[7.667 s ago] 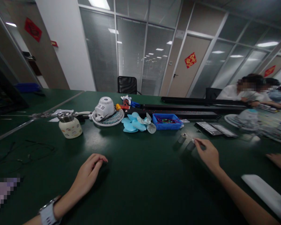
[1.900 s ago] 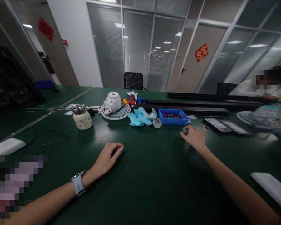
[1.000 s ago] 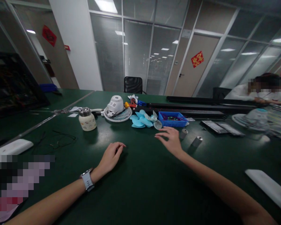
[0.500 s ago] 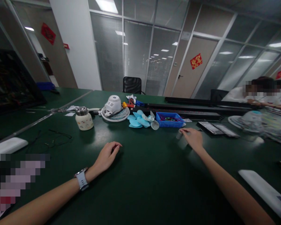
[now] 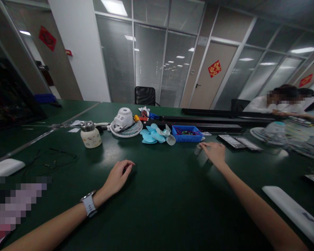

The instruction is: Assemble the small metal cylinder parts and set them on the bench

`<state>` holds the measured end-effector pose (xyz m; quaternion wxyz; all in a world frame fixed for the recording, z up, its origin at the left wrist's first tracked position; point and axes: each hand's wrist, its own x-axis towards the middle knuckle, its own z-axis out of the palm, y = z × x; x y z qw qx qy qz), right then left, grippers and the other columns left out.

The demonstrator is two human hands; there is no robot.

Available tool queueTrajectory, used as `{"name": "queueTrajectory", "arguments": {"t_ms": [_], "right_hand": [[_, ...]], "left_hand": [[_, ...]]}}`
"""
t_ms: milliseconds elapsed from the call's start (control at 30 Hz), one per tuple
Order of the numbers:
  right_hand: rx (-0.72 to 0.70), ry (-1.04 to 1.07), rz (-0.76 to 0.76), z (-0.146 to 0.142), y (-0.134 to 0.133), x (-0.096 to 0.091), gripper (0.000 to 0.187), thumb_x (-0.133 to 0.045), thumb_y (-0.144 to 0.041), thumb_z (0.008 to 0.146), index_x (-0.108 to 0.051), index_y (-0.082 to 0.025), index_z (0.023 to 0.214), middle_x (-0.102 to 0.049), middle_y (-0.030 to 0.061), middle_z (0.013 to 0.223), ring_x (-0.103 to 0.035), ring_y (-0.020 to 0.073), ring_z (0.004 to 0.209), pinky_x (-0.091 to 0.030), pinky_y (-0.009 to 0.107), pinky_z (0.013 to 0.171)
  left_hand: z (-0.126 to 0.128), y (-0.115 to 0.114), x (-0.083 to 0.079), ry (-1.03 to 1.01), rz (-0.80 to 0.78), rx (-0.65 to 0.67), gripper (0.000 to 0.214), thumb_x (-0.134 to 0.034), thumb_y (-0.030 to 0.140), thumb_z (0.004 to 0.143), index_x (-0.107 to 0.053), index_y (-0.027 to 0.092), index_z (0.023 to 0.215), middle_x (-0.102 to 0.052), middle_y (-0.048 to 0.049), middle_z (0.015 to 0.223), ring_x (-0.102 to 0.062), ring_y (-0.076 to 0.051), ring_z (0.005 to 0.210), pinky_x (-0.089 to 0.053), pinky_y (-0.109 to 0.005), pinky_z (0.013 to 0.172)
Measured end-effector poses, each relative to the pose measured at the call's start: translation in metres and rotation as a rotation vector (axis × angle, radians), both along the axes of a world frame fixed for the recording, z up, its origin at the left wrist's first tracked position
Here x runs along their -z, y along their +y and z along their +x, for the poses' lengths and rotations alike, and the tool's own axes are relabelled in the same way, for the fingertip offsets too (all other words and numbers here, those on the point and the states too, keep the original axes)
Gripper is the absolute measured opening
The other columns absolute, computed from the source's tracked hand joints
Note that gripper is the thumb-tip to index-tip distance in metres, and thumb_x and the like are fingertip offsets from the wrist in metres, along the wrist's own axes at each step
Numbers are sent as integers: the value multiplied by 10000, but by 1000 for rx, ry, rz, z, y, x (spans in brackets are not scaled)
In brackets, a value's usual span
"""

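My left hand [image 5: 119, 175] rests on the green table [image 5: 157, 195] with its fingers loosely curled. A gap shows between thumb and forefinger, and no object is seen in it. Farther right, my right hand [image 5: 214, 152] has its thumb and fingers closed at the top of a small greyish, see-through cylinder [image 5: 198, 150] standing on the table. What exactly the cylinder is cannot be made out. Just beyond that hand sits a blue tray [image 5: 187, 138] of coloured wires. Light-blue fan blades [image 5: 154, 134] lie left of the tray.
A patterned bottle [image 5: 90, 138] and a white fan part in its round grille [image 5: 125, 129] stand at the left back. Black bars [image 5: 211, 120] lie across the back. Flat panels [image 5: 235, 142] and a white casing [image 5: 290, 212] are to the right. Other people [image 5: 277, 103] sit far right.
The view has shifted slightly, so most things appear a little farther left. Both hands keep nearly the same places on the table.
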<state>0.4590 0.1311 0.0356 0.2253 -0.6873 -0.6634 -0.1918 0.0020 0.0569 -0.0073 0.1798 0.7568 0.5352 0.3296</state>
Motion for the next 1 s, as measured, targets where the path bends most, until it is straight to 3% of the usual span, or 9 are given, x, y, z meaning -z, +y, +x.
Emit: {"name": "queueTrajectory", "arguments": {"t_ms": [167,267,367,500,600,767,900,1000], "right_hand": [[-34,-17,-54,-2,-1,0,386,-424,-409,914,-753,-210,952,-731,109,940,-632,248,869,-350,383,797],[-34,0,59,8,-6,10,369,-434,-419,913,-733,-224,1006,-710,102,1033,-613,264,988,-336,428,888],[-21,67,167,24,-17,23,437,-488,-457,879,-621,-209,1214,-648,124,1175,-573,289,1092,-352,458,929],[-30,355,81,42,-29,41,649,-585,-541,787,-507,-152,1302,-668,147,1095,-645,277,952,-475,413,829],[-16,563,19,46,-30,52,622,-624,-557,742,-539,-166,1219,-690,124,1011,-672,264,868,-520,398,773],[-41,783,53,47,-36,69,582,-678,-503,693,-558,-148,1138,-672,157,1082,-666,281,946,-529,443,840],[-105,864,32,26,-60,67,526,-665,-478,726,-568,-157,1132,-671,156,1100,-658,283,988,-511,484,899],[-270,886,-54,-21,-81,55,451,-669,-423,754,-573,-179,1121,-679,119,1089,-657,258,997,-489,486,946]], "left_hand": [[0,0,1,8,-6,-7,349,-396,434,918,-632,215,1052,-654,-68,997,-576,-217,942,-469,-394,831],[1,-1,-1,3,5,-6,345,-403,435,914,-636,216,1043,-655,-65,998,-582,-217,942,-476,-395,831],[1,-2,-3,5,1,3,351,-408,450,911,-637,219,1042,-658,-66,1007,-588,-226,949,-486,-406,832],[0,1,0,10,0,3,367,-419,479,903,-636,223,1051,-663,-71,1009,-599,-237,952,-491,-413,840],[-1,3,3,12,9,7,371,-426,484,898,-636,219,1054,-663,-72,1017,-604,-237,956,-494,-410,843],[0,1,4,17,32,7,364,-425,469,901,-629,213,1059,-656,-72,1013,-608,-227,944,-498,-398,832],[3,-3,0,13,43,3,377,-420,485,897,-624,210,1056,-655,-75,978,-618,-227,895,-513,-393,796],[9,-7,-4,16,62,6,404,-433,511,888,-610,204,1082,-650,-88,1005,-619,-238,908,-523,-396,788]]}}
